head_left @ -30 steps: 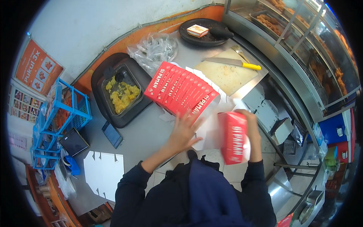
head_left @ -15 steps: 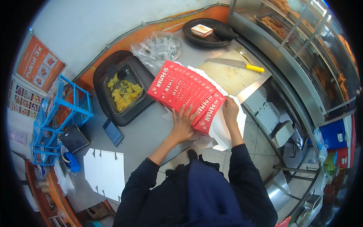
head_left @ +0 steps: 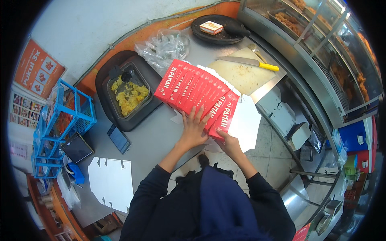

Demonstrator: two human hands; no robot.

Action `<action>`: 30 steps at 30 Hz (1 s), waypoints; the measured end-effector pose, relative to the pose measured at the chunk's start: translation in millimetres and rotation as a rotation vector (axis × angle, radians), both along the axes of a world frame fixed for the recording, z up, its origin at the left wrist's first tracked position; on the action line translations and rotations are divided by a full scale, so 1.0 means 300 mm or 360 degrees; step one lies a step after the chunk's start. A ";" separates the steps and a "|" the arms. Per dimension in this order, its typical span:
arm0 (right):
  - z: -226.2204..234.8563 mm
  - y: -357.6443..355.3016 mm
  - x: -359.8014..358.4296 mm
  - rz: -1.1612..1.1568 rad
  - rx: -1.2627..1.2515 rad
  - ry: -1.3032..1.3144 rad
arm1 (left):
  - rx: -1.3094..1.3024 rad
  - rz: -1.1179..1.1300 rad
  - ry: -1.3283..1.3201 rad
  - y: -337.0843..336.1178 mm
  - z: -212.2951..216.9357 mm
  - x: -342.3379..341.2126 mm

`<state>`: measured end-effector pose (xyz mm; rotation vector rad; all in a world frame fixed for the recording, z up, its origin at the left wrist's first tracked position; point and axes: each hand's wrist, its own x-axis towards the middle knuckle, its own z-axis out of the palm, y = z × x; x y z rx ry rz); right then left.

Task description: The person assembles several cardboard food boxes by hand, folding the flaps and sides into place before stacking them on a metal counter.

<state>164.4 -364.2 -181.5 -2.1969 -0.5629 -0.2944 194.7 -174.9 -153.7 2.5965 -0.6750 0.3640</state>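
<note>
A row of overlapping red cardboard food boxes (head_left: 193, 92) with white lettering leans across the table edge in front of me. My left hand (head_left: 194, 130) holds the row from the near side, fingers spread over the red faces, its thumb partly hidden. My right hand (head_left: 228, 142) grips the near lower corner of the rightmost red box (head_left: 226, 110), thumb on the red side, the other fingers mostly hidden. White flaps (head_left: 245, 122) stick out beyond the boxes on the right, past the table edge.
A black-rimmed tray of yellow food (head_left: 130, 96), a phone (head_left: 118, 138) and a flat white carton sheet (head_left: 110, 182) lie to the left. Beyond the boxes are plastic bags (head_left: 163, 48), a yellow-handled knife (head_left: 249, 62) on a cutting board (head_left: 237, 74), and a stone mortar (head_left: 217, 34). A glass display case (head_left: 305, 48) stands right.
My right hand has moved from the far right corner of the end box down to its near lower corner. The white flaps on the right now spread wider. My left hand stays on the row.
</note>
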 end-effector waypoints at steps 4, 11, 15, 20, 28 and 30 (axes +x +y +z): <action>-0.027 0.018 0.023 -0.0027 0.0060 -0.0135 | 0.0030 0.0010 -0.0017 0.002 -0.002 -0.006; -0.042 0.072 0.031 -0.0164 0.0105 -0.0174 | -0.0048 0.0018 -0.0048 -0.003 -0.024 -0.006; -0.018 0.102 0.044 -0.0205 0.0183 -0.0252 | -0.0074 0.0034 -0.0057 -0.010 -0.034 -0.012; -0.042 0.148 0.055 -0.0337 0.0340 -0.0066 | -0.0144 0.0089 -0.0178 -0.018 -0.076 0.012; -0.144 0.085 0.038 -0.0207 0.0253 0.0049 | -0.0163 0.0117 -0.0259 -0.029 -0.115 0.017; -0.156 0.076 0.059 -0.0092 0.0160 0.0125 | -0.0134 0.0110 -0.0285 -0.021 -0.122 0.011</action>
